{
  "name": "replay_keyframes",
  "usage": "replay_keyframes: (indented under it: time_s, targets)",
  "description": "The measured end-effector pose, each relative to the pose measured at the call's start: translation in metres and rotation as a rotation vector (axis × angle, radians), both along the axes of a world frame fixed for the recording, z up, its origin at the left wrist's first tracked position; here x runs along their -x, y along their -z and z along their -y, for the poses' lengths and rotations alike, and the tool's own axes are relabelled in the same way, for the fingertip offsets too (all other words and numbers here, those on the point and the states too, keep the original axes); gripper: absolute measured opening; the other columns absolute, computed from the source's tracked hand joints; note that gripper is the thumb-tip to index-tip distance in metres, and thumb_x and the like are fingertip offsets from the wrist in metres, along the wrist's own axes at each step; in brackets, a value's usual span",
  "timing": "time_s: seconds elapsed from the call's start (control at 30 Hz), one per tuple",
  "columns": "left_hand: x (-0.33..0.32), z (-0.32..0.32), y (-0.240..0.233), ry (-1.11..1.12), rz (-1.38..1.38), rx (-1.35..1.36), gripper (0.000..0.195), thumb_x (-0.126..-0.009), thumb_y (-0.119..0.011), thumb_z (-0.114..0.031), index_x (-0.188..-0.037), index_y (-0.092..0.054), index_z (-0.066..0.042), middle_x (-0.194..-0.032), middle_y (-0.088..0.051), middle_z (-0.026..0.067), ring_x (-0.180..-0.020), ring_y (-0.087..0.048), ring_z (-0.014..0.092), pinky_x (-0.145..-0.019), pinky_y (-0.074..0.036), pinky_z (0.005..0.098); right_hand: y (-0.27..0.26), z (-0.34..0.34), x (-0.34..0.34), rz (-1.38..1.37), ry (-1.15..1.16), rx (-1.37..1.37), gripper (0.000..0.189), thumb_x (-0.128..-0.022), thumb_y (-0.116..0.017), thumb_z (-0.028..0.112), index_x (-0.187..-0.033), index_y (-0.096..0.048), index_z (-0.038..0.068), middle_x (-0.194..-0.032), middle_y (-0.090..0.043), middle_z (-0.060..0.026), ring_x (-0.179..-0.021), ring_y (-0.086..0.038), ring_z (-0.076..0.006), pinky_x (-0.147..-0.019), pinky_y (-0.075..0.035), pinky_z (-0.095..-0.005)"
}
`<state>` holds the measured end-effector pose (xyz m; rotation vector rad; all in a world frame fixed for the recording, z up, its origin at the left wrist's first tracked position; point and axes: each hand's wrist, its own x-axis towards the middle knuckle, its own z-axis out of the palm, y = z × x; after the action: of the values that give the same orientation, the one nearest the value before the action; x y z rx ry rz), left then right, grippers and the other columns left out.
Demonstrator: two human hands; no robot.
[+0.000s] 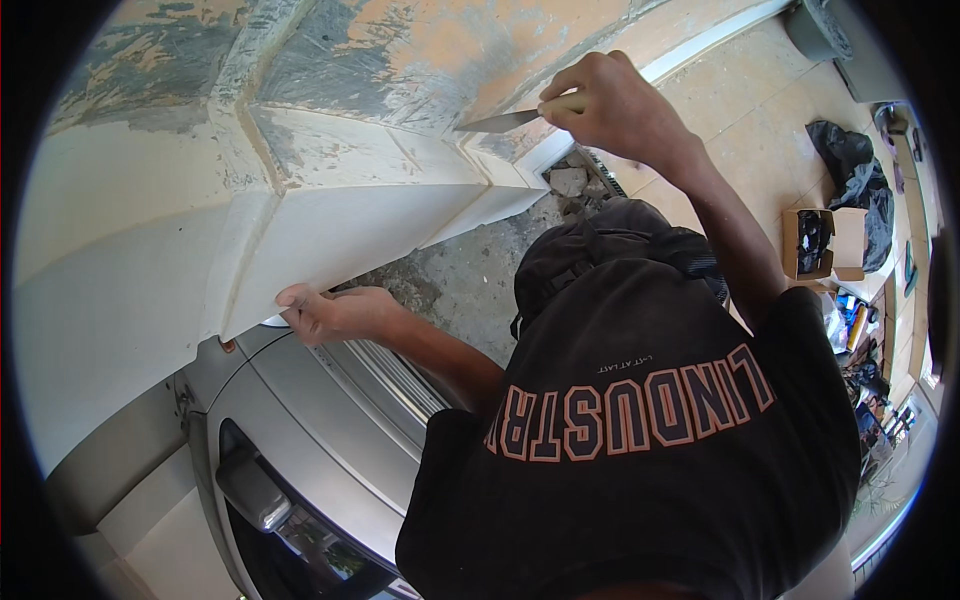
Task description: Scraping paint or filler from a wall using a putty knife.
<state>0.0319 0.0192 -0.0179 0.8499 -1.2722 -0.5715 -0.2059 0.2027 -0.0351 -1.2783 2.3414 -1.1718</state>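
Observation:
In my right hand (pixel 619 112) is a scraper, its pale handle (pixel 574 103) enclosed by my fingers. The thin metal blade (pixel 499 121) points left, its tip at the wall surface just above the stepped ledge. Patches of peeling orange paint and scuffed grey cover the wall (pixel 442 52) around it. Below, the cream-and-white ledge (pixel 345 217) juts out, with raised joints across it. My left hand (pixel 334 311) grips the ledge's lower edge, thumb on its face and the other fingers partly hidden.
A silver car (pixel 322 420) with a side mirror (pixel 251 487) stands close on the left, under the ledge. Broken rubble (pixel 570 180) lies on the rough concrete floor (pixel 480 277). On the right are a bucket (pixel 817 30), a black plastic bag (pixel 855 165) and an opened cardboard box (pixel 847 244).

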Motion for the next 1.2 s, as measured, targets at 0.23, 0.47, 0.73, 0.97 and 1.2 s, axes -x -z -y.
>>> replay_keyframes:
  time_s: [0.23, 0.47, 0.73, 0.97, 1.2]
  targets:
    - [0.012, 0.001, 0.001, 0.039, -0.002, 0.014, 0.063, -0.091, -0.055, -0.054, -0.067, -0.049, 0.004, -0.074, -0.052, 0.0150, -0.076, -0.054, 0.022, -0.079, -0.051, 0.0405, 0.019, -0.004, -0.002, -0.026, 0.010, 0.107, 0.017, -0.072, -0.066, 0.006, -0.084, -0.073, -0.005, -0.076, -0.069, -0.0230, -0.063, -0.069, -0.0317, -0.068, -0.056, -0.0350]
    - [0.004, 0.001, -0.002, -0.009, -0.028, 0.063, 0.061, -0.091, -0.058, -0.052, -0.068, -0.050, 0.004, -0.075, -0.054, 0.0153, -0.076, -0.055, 0.021, -0.080, -0.050, 0.0394, 0.020, 0.009, -0.013, 0.014, 0.030, 0.077, 0.019, -0.071, -0.068, 0.008, -0.083, -0.072, -0.006, -0.073, -0.067, -0.0254, -0.063, -0.068, -0.0344, -0.070, -0.056, -0.0359]
    - [0.006, 0.004, 0.006, 0.044, 0.006, 0.039, 0.061, -0.091, -0.058, -0.052, -0.066, -0.048, 0.003, -0.074, -0.052, 0.0134, -0.076, -0.054, 0.021, -0.081, -0.050, 0.0403, 0.001, -0.014, 0.000, 0.050, 0.173, 0.030, 0.019, -0.073, -0.069, 0.007, -0.087, -0.072, -0.005, -0.076, -0.069, -0.0222, -0.065, -0.069, -0.0308, -0.069, -0.056, -0.0343]
    - [0.010, -0.003, -0.007, 0.030, -0.017, 0.052, 0.060, -0.092, -0.057, -0.050, -0.065, -0.047, 0.003, -0.076, -0.052, 0.0137, -0.081, -0.054, 0.021, -0.082, -0.049, 0.0391, 0.019, 0.000, -0.019, 0.093, 0.093, 0.020, 0.019, -0.075, -0.069, 0.009, -0.087, -0.072, -0.004, -0.078, -0.069, -0.0224, -0.068, -0.068, -0.0348, -0.074, -0.055, -0.0343]
    - [-0.001, -0.009, -0.006, 0.005, -0.004, 0.015, 0.058, -0.092, -0.059, -0.045, -0.078, -0.057, 0.011, -0.088, -0.058, 0.0196, -0.087, -0.057, 0.023, -0.084, -0.050, 0.0399, -0.011, -0.018, -0.005, 0.068, 0.168, 0.073, 0.018, -0.073, -0.067, 0.008, -0.086, -0.073, -0.004, -0.074, -0.069, -0.0214, -0.062, -0.068, -0.0294, -0.067, -0.056, -0.0345]
